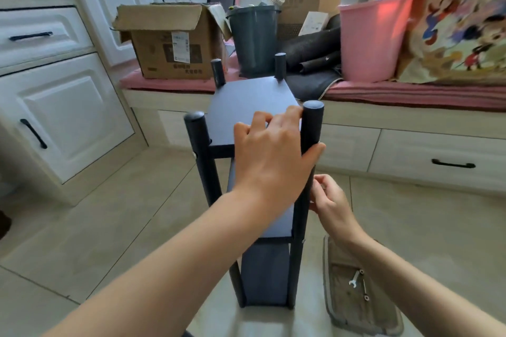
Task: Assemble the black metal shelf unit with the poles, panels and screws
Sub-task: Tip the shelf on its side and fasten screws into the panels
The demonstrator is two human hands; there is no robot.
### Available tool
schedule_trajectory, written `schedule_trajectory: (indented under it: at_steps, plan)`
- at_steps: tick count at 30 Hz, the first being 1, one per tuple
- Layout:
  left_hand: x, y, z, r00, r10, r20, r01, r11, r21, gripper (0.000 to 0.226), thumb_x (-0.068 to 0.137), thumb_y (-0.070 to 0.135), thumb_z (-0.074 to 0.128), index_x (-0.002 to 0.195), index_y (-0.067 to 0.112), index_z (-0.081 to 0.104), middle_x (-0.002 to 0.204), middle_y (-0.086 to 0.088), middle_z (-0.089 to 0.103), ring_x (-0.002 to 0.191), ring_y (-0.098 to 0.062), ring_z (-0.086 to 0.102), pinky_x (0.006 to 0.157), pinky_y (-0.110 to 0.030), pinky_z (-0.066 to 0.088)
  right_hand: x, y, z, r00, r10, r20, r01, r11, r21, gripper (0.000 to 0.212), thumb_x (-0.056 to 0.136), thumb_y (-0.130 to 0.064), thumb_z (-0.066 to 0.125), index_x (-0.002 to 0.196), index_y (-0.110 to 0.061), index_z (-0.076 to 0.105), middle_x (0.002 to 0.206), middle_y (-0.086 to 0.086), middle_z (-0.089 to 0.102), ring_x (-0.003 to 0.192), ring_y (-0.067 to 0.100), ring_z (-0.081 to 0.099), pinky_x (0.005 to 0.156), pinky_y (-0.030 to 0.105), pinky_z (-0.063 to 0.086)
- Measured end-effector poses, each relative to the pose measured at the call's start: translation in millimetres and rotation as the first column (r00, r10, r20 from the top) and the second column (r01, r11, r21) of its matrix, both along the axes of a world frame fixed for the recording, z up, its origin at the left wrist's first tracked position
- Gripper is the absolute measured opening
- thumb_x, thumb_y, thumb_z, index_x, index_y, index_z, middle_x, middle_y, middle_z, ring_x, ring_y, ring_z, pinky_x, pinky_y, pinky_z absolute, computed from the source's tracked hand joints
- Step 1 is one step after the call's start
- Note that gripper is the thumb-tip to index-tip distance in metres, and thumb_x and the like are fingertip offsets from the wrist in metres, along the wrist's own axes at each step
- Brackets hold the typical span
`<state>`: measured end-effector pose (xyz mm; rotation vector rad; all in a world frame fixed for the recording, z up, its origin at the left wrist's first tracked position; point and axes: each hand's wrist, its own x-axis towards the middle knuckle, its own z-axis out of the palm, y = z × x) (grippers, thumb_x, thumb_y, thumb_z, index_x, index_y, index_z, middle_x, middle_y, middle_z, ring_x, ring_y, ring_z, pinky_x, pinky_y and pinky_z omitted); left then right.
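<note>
A brown cardboard box (172, 44) with a white label too blurred to read sits on the pink window-seat cushion (410, 93). The black metal shelf unit (246, 101) stands upright on the tiled floor. The left hand (273, 150) curls around its near-right pole (310, 128); the right hand (331, 200) pinches at that pole lower down. A small silver wrench (354, 280) lies on a beige mat (358, 304).

Left hand (273, 150) is up top, palm down, fingers and thumb wrapped round the near right black round metal pole (312, 123). Right hand (328, 200) sits lower on that same pole, fingertips pinched against its side, both forearms bare.
</note>
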<state>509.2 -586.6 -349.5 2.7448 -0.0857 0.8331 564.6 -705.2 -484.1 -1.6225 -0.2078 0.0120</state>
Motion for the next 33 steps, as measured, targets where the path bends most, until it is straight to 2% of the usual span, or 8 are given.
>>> schedule_trajectory:
  at_steps: [2,6,9,14,21,23,27,33]
  plan:
    - [0.2,-0.1,3.8,0.996,-0.035,-0.086,0.032,0.999,-0.036,0.04,0.098,0.052,0.052,0.127,0.026,0.045,0.116,0.006,0.061,0.126,-0.019,0.046,0.098,-0.04,0.022,-8.2,12.1,12.2,0.998,0.044,-0.047,-0.042,0.998,0.041,0.022,0.107,-0.018,0.036,0.097,-0.005,0.05,0.058,-0.009,0.065,0.056,-0.002,0.061,0.055,0.014,0.045]
    - [1.2,-2.3,7.0,0.989,-0.053,-0.141,0.04,0.995,-0.094,0.04,0.101,0.046,0.051,0.13,0.021,0.039,0.125,0.003,0.063,0.139,-0.02,0.043,0.118,-0.05,0.001,-10.6,20.4,13.9,0.983,0.066,-0.173,-0.036,0.985,0.171,0.019,0.105,-0.02,0.04,0.098,-0.004,0.047,0.056,0.005,0.06,0.056,0.025,0.056,0.063,0.039,0.045]
    - [2.3,-2.0,10.4,0.989,-0.042,-0.141,0.028,0.995,-0.1,0.041,0.101,0.044,0.053,0.13,0.019,0.039,0.123,-0.001,0.065,0.139,-0.024,0.044,0.119,-0.056,-0.002,-4.2,23.1,14.6,0.979,0.036,-0.199,0.001,0.982,0.187,0.018,0.106,-0.019,0.04,0.092,-0.007,0.044,0.052,0.006,0.053,0.051,0.025,0.046,0.053,0.035,0.04]
    - [15.4,30.9,24.8,0.996,-0.004,-0.088,-0.022,0.955,-0.295,0.036,0.098,0.044,0.058,0.12,0.021,0.043,0.11,0.005,0.069,0.125,-0.022,0.056,0.118,-0.052,0.006,6.7,42.6,37.8,0.99,0.049,-0.131,-0.029,0.988,0.152,0.02,0.106,-0.024,0.037,0.1,-0.007,0.046,0.056,0.007,0.054,0.054,0.025,0.049,0.057,0.04,0.042]
    - [2.3,123.9,21.1,0.996,-0.084,-0.011,0.059,0.778,-0.626,0.03,0.088,0.042,0.07,0.109,0.03,0.053,0.097,0.021,0.067,0.112,-0.015,0.064,0.111,-0.056,0.037,12.0,96.8,54.9,0.984,0.131,-0.117,-0.118,0.986,0.114,0.02,0.108,-0.023,0.033,0.105,-0.005,0.043,0.057,0.01,0.064,0.052,0.025,0.059,0.053,0.035,0.049]
    - [-7.0,147.1,16.4,0.996,-0.087,0.001,0.066,0.751,-0.657,0.029,0.086,0.042,0.073,0.107,0.031,0.056,0.1,0.019,0.07,0.109,-0.006,0.065,0.107,-0.045,0.043,6.9,114.5,54.5,0.98,0.159,-0.115,-0.148,0.984,0.1,0.018,0.108,-0.022,0.033,0.104,-0.007,0.042,0.057,0.013,0.064,0.05,0.024,0.06,0.049,0.031,0.049]
    - [-31.2,191.8,9.7,0.989,-0.144,-0.022,0.076,0.641,-0.764,0.023,0.091,0.017,0.072,0.108,0.021,0.057,0.107,0.017,0.068,0.097,0.013,0.064,0.079,-0.009,0.05,-7.0,151.6,49.9,0.97,0.218,-0.107,-0.211,0.975,0.076,0.016,0.107,-0.021,0.033,0.103,-0.01,0.042,0.058,0.017,0.064,0.046,0.023,0.059,0.046,0.028,0.048]
    - [-67.5,278.6,-20.6,0.984,-0.098,-0.151,-0.073,0.546,-0.834,0.033,0.089,0.017,0.073,0.118,0.02,0.058,0.124,0.016,0.069,0.114,-0.003,0.065,0.098,-0.025,0.052,-26.5,215.7,27.3,0.962,0.269,-0.054,-0.271,0.962,-0.036,0.017,0.107,-0.023,0.034,0.109,-0.01,0.044,0.071,0.022,0.066,0.045,0.019,0.06,0.045,0.025,0.048]
